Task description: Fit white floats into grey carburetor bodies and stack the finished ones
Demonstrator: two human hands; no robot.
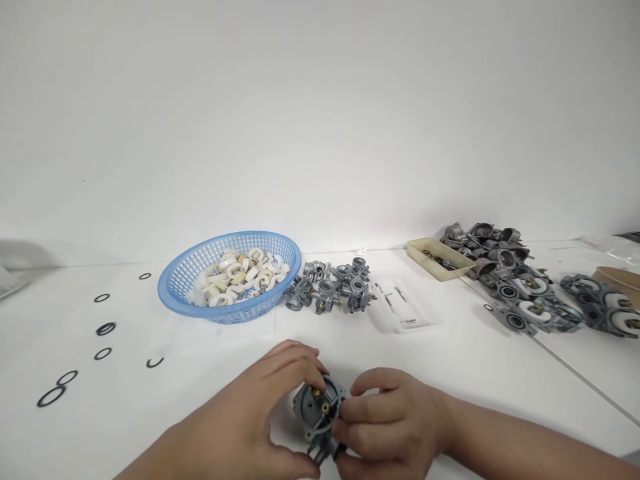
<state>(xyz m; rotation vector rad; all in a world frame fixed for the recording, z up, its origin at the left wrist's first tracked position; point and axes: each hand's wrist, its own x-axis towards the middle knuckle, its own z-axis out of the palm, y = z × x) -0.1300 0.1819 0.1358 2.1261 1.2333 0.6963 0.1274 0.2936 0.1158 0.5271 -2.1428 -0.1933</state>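
At the table's near side, a grey metal carburetor body (pixel 313 412) is tilted so its open bowl side with brass jets faces up. My left hand (pixel 265 407) is closed around its left side, with fingers over the top and the thumb at the bottom. My right hand (pixel 387 427) grips the right side, its fingertips pressed against the casting. Whether the right fingertips also hold a small part is hidden. Ahead stands a blue plastic basket (pixel 170 293) of white ring-shaped floats (pixel 235 273), beside a cluster of carburetor bodies (pixel 327 290).
A clear tray (pixel 425 319) holds thin metal pins. Farther right are a yellowish box (pixel 447 270) with small dark parts, piled bowl castings (pixel 487 243), and carburetors with white floats (pixel 535 310). Several black rubber rings (pixel 103 353) lie at left. A thin seam line crosses the table at right.
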